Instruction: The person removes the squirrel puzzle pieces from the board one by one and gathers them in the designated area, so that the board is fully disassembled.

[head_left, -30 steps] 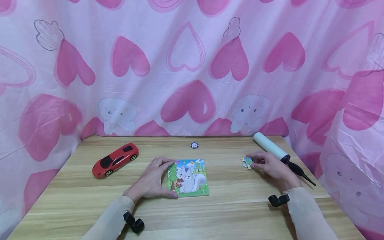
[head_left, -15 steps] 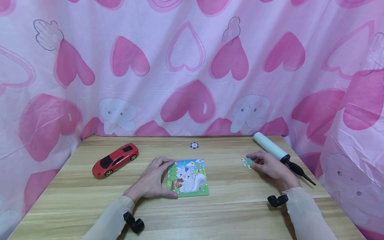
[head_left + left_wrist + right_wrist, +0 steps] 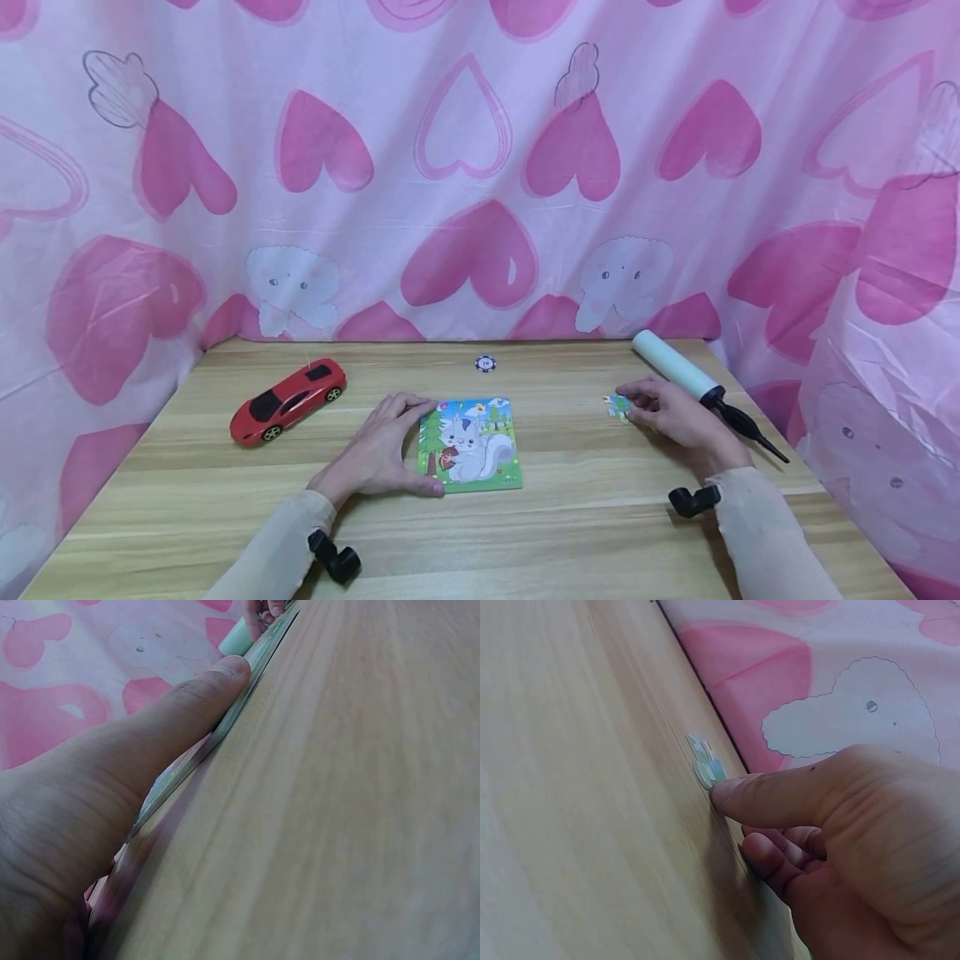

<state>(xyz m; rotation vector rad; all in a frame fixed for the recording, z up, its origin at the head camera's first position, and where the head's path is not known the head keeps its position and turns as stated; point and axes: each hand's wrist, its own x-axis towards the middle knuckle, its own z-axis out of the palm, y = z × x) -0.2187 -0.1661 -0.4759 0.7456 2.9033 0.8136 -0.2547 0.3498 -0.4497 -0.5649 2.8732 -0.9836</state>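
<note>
A square picture puzzle (image 3: 472, 446) of a grey-white squirrel lies flat at the middle of the table. My left hand (image 3: 382, 450) holds its left side, the thumb at the near edge and the fingers at the far left corner. The thumb (image 3: 187, 705) lies along the puzzle's thin edge in the left wrist view. Farther right, my right hand (image 3: 675, 417) pinches a small jigsaw piece (image 3: 617, 406), green and blue, at or close to the tabletop. In the right wrist view the thumb covers part of that jigsaw piece (image 3: 707, 761); its other fingers are curled below.
A red toy car (image 3: 288, 402) stands at the left. A poker chip (image 3: 486, 363) lies behind the puzzle. To the right, a pale green cylinder with a black handle (image 3: 678, 367), like a hand pump, lies behind the right hand. A pink heart-print curtain (image 3: 480, 183) hangs along the table's back.
The right hand has shifted very slightly, and its jigsaw piece now looks flatter to the table. The left hand and the puzzle have stayed put.
</note>
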